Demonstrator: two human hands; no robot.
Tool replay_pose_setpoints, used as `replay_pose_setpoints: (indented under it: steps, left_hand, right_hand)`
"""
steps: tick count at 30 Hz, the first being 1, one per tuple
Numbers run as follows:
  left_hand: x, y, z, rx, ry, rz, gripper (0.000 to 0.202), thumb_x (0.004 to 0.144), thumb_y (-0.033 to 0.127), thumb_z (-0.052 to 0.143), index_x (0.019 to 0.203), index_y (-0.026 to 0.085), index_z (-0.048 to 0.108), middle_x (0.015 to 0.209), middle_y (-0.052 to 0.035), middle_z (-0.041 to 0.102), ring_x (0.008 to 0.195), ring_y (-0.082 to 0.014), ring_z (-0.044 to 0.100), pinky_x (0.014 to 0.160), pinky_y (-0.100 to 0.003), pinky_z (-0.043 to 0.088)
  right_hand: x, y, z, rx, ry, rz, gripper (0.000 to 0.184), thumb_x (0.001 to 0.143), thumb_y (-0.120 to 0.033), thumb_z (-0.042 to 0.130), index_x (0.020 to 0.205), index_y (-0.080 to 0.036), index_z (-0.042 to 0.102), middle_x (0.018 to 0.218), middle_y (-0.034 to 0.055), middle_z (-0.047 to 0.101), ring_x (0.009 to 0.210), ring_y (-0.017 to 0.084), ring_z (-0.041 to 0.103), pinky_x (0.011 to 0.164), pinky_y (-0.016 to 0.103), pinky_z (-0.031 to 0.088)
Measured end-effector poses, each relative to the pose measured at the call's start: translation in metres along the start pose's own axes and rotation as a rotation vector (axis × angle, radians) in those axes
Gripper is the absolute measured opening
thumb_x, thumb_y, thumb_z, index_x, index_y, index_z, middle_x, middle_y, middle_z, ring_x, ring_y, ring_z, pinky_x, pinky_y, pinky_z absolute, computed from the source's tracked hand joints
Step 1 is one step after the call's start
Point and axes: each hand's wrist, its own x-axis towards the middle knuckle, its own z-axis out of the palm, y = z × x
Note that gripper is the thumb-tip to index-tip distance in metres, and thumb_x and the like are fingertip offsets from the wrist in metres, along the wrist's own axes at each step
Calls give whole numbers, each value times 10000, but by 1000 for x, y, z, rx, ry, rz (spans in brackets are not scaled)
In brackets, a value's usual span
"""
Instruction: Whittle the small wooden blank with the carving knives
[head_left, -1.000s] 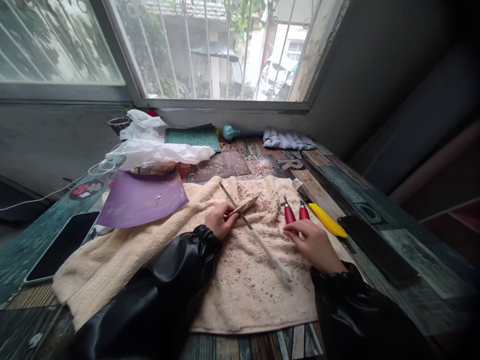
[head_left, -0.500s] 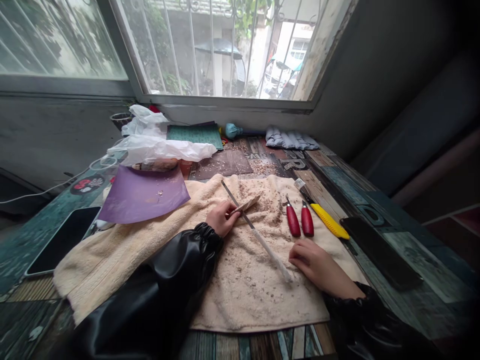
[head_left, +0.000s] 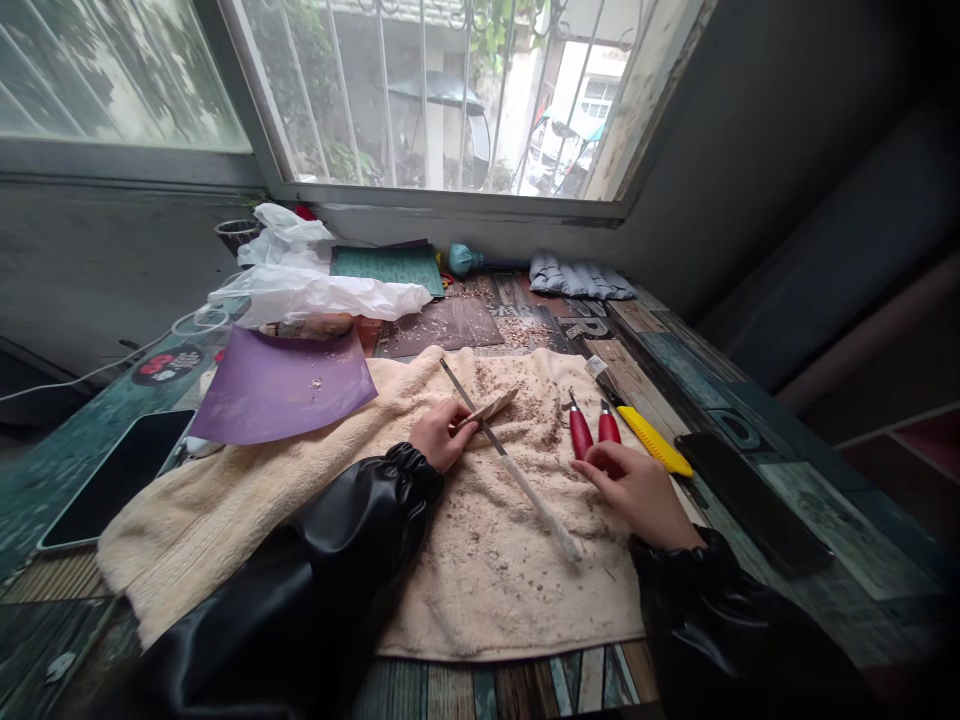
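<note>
My left hand (head_left: 441, 436) pinches a small, flat, pointed piece of wood (head_left: 496, 404) between thumb and fingers, just above the towel. A long, thin metal blade (head_left: 480, 418), its near half wrapped in something whitish, lies slantwise across the towel beside that hand and crosses the wood in view. My right hand (head_left: 637, 490) is at the near ends of two red-handled carving knives, its fingers loosely curled and parted. Its thumb and forefinger are at the butt of the left carving knife (head_left: 580, 432); the right carving knife (head_left: 608, 426) is partly covered by the hand.
Wood shavings litter the beige towel (head_left: 480, 590). Right of the knives lie a brush (head_left: 604, 378), a yellow-handled tool (head_left: 656, 440) and a dark phone (head_left: 750, 500). Leftward are purple sheet (head_left: 289, 385), a tablet (head_left: 116, 480) and a white plastic bag (head_left: 322, 295).
My right hand has moved up and forward from the towel to the butts of the red-handled knives. My left hand still holds the wood; the view has shifted slightly.
</note>
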Motion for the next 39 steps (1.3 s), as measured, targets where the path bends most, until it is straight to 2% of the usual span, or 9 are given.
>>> replay_pose_setpoints:
  steps: [4,7,15,20,22,27,31,35,39]
  left_hand:
    - [0,-1,0,-1,2,4,127,734,301,524,758,179,549,718,-12,560,612,-109,525,547,-224,469]
    - [0,-2,0,-7,-3,6,129,738,301,521,767,179,550,720,-11,563,615,-108,528,550,-225,469]
    - [-2,-3,1,35,-5,-1,123,741,300,518,766,183,548,722,-9,557,617,-107,521,547,-218,465]
    - [-1,-3,1,21,-7,4,131,742,304,516,769,180,549,717,-9,558,617,-108,519,554,-223,463]
    - [-1,-2,0,24,-7,7,130,741,304,518,765,180,550,710,-9,558,618,-110,522,551,-223,463]
    - [-1,-1,0,25,0,9,118,737,294,522,759,180,547,709,-7,559,622,-110,530,548,-221,465]
    - [-1,-1,1,12,5,4,118,737,291,526,764,177,546,717,-8,558,620,-107,529,549,-219,468]
    - [-1,-2,2,15,3,-1,132,740,302,526,766,176,552,727,-12,557,620,-106,523,545,-218,469]
    - [-1,-2,1,11,5,1,130,735,300,532,760,175,554,731,-12,556,622,-105,523,546,-214,470]
  right_hand:
    - [-14,12,-1,-41,-220,-1,187,707,-380,522,748,-207,582,680,9,605,575,131,524,540,244,414]
    - [-23,21,4,-62,-278,35,172,703,-356,521,761,-212,593,700,11,611,607,145,534,569,258,419]
    - [-16,11,-1,-50,-249,18,209,773,-371,413,692,-210,519,642,6,591,574,146,553,545,253,414]
    - [5,0,1,41,-56,56,164,748,-354,468,804,-204,507,696,8,593,621,140,572,577,246,430]
    - [9,-2,2,6,-45,19,158,734,-335,488,814,-202,517,736,18,594,663,145,566,600,253,432]
    - [-10,-4,-8,-39,-303,-93,164,769,-307,450,750,-202,575,751,26,597,689,146,546,640,265,424]
    - [-34,0,-9,-36,-512,-81,174,753,-324,494,767,-212,626,785,24,588,697,140,544,642,254,423]
    - [-47,8,3,-35,-506,-82,209,766,-322,481,846,-210,638,818,36,576,727,141,542,657,250,424]
    - [-52,10,6,2,-446,-100,231,802,-322,422,804,-207,622,800,41,576,742,145,540,675,258,427]
